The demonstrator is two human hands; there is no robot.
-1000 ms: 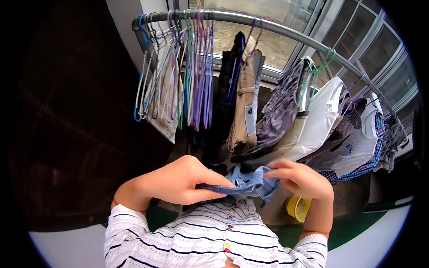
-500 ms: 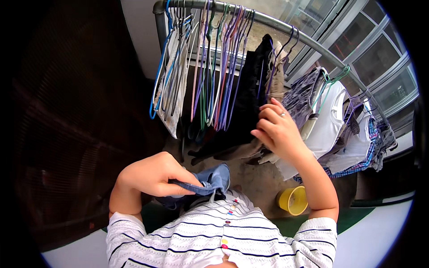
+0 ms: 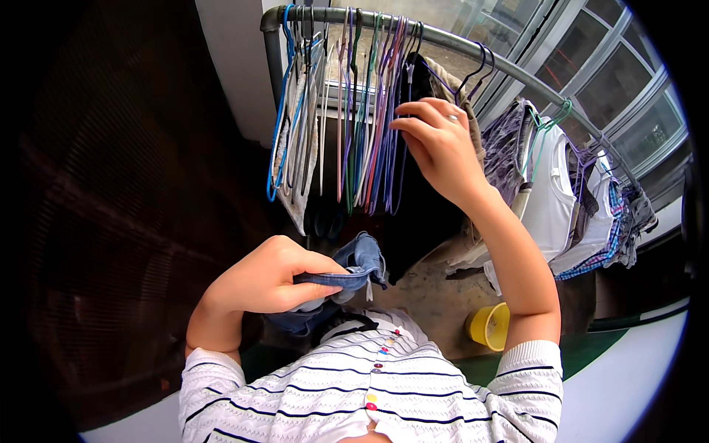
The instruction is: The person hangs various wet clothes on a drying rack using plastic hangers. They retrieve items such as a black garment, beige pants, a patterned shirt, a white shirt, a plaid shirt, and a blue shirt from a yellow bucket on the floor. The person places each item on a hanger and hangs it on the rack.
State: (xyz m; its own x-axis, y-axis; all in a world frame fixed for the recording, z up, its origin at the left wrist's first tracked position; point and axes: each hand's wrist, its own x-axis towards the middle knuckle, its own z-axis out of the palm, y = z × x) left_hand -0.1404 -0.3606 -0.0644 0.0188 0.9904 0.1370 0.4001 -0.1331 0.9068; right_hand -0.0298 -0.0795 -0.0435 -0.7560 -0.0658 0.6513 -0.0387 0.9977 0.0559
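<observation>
My left hand (image 3: 277,275) is closed on the waistband of a blue denim garment (image 3: 360,256), held in front of my waist with its lower part hanging down behind the hand. My right hand (image 3: 442,146) is raised with its fingers stretched out and apart. Its fingertips are beside the right end of a close row of empty hangers (image 3: 369,148), mostly purple, white and green. Whether they touch a hanger I cannot tell. Just behind this hand hang a black garment (image 3: 421,221) and a beige garment (image 3: 473,129), each partly hidden by it.
A curved metal rail (image 3: 450,43) carries everything. Blue and grey hangers with a pale cloth (image 3: 299,177) hang at its left end. White tops (image 3: 552,184) and a checked garment (image 3: 609,240) hang at the right. A yellow bucket (image 3: 487,327) stands on the floor by my right elbow.
My right hand has moved up and left from the beige and black garments to the hangers' right end. My left hand has lifted the denim garment slightly and moved it right.
</observation>
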